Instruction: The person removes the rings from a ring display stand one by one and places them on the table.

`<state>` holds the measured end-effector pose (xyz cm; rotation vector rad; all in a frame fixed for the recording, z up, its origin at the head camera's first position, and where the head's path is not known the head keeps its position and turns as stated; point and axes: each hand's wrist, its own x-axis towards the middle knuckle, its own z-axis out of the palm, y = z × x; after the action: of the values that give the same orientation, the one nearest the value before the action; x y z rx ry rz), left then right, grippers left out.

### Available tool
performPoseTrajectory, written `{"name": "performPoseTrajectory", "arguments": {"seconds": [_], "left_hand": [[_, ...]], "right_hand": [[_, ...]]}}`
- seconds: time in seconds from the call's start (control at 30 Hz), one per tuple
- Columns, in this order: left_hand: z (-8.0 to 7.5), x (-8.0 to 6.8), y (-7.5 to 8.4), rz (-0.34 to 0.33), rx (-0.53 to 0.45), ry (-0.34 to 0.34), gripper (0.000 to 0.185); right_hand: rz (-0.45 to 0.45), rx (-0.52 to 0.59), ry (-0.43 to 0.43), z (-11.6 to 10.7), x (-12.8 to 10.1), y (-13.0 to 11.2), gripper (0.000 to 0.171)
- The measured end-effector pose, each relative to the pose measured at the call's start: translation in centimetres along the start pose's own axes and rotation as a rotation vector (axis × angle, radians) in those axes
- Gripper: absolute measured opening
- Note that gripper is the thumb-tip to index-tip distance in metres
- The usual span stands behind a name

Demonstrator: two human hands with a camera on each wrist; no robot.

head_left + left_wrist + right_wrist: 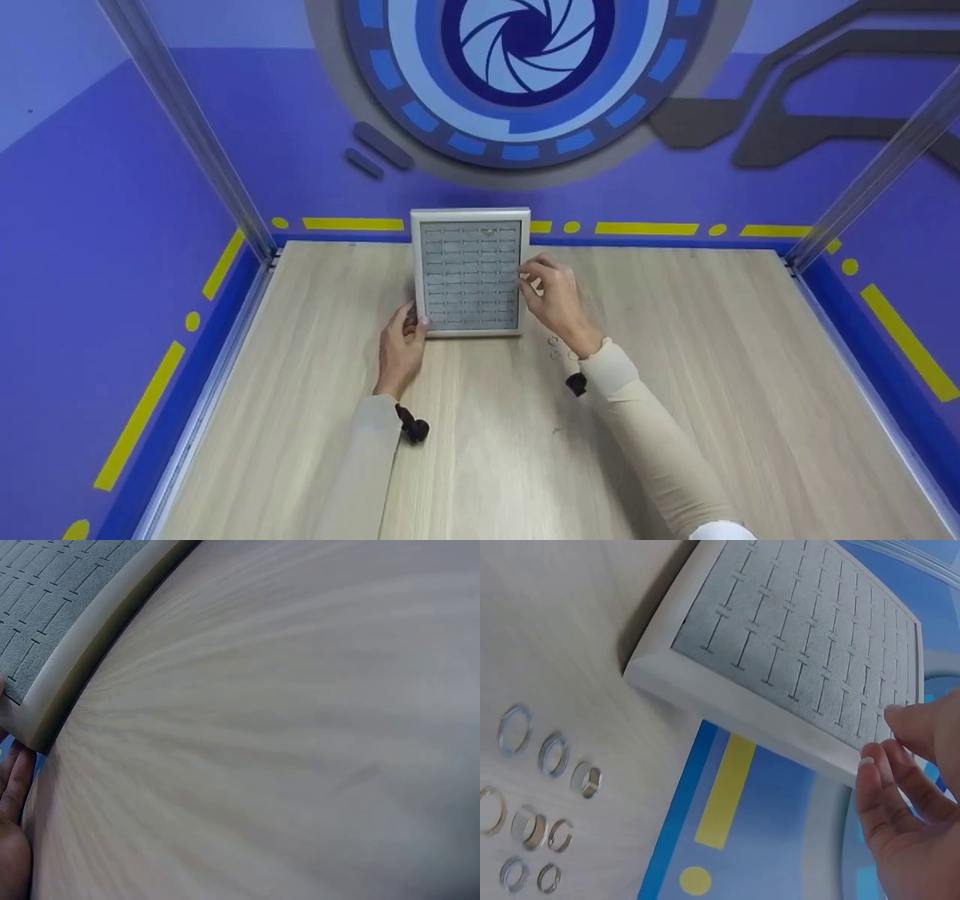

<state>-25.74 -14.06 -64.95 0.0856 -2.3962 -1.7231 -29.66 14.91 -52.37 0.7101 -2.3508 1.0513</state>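
A ring display tray [472, 277] with a pale frame and a grey slotted pad stands tilted up towards the back of the table. My left hand [400, 351] grips its lower left corner, thumb on the front of the frame and fingers behind. Beside the right edge is my right hand [553, 296], its fingertips [866, 763] close to the pad's slots. Space shows between thumb and fingers, with no ring visible there. A small shiny ring [489, 232] sits in the pad's top row. Several loose rings, among them a silver ring [514, 729], lie beside the tray.
The wooden table [712, 360] is bounded by a blue back wall [300, 150] and side walls with metal posts. A tiny dark mark [556, 430] shows on the tabletop in front of the rings. Small black wrist cameras [414, 427] hang below both sleeves.
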Motion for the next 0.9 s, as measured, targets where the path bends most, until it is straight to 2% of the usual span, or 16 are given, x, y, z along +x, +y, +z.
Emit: {"name": "performPoseTrajectory", "arguments": {"seconds": [0.27, 0.53, 0.73, 0.9], "left_hand": [[0.0, 0.0, 0.1, -0.012, 0.001, -0.001, 0.046], [0.0, -0.1, 0.1, -0.029, -0.003, -0.009, 0.047], [-0.1, -0.2, 0.0, -0.015, -0.001, 0.009, 0.046], [0.1, -0.1, 0.0, -0.008, -0.008, 0.004, 0.047]], "right_hand": [[0.023, -0.001, 0.05, 0.9, 1.4, -0.6, 0.014], [-0.021, -0.014, 0.132, 2.2, 3.7, -1.3, 0.01], [-0.024, -0.043, 0.103, 2.8, 5.0, -1.5, 0.01], [0.009, -0.024, 0.094, 3.0, 5.9, -1.6, 0.012]]}}
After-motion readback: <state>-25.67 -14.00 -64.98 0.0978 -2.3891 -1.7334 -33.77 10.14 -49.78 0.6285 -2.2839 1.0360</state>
